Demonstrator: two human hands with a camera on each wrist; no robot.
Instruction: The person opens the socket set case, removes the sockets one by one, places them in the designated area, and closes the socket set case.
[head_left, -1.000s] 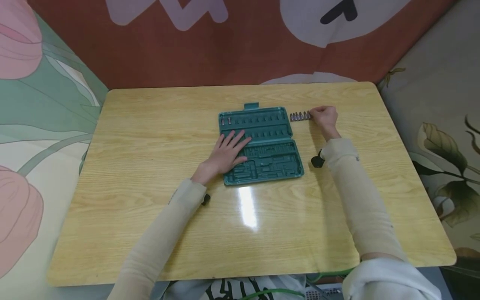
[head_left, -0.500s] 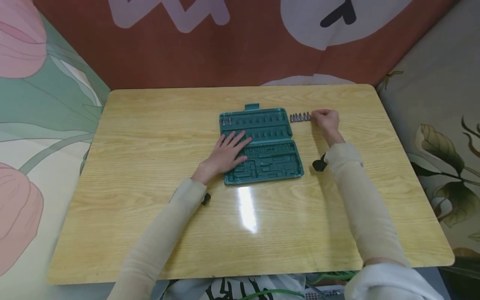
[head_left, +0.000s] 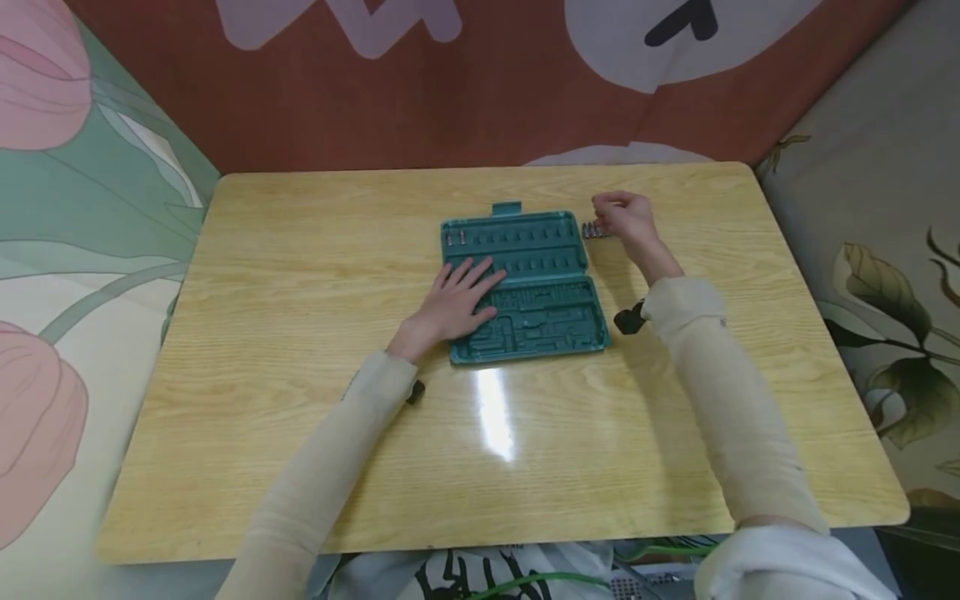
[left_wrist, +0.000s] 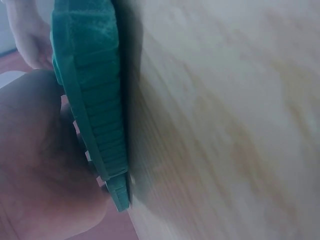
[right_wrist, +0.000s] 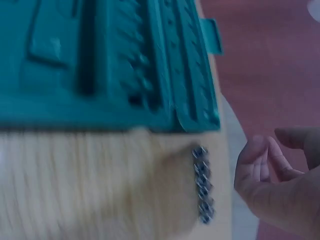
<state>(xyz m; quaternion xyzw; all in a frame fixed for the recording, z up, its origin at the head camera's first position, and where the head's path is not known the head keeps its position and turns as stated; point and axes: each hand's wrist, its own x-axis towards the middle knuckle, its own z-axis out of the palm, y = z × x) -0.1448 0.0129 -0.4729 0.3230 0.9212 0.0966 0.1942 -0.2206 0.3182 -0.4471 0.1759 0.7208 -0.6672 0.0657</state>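
Green and moulded, the open plastic tool case (head_left: 522, 283) lies mid-table on the pale wooden table (head_left: 300, 400), the left hand (head_left: 456, 302) resting flat on it, fingers spread. Just right of its far end, the right hand (head_left: 626, 221) hovers with fingers loosely curled, empty, over a short row of small metal screwdriver bits (head_left: 592, 231).

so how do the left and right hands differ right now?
The left hand lies flat with fingers spread on the green case; the right hand is curled, off the case, over the row of bits. Whether it pinches a bit cannot be told. Both wear beige sleeves.
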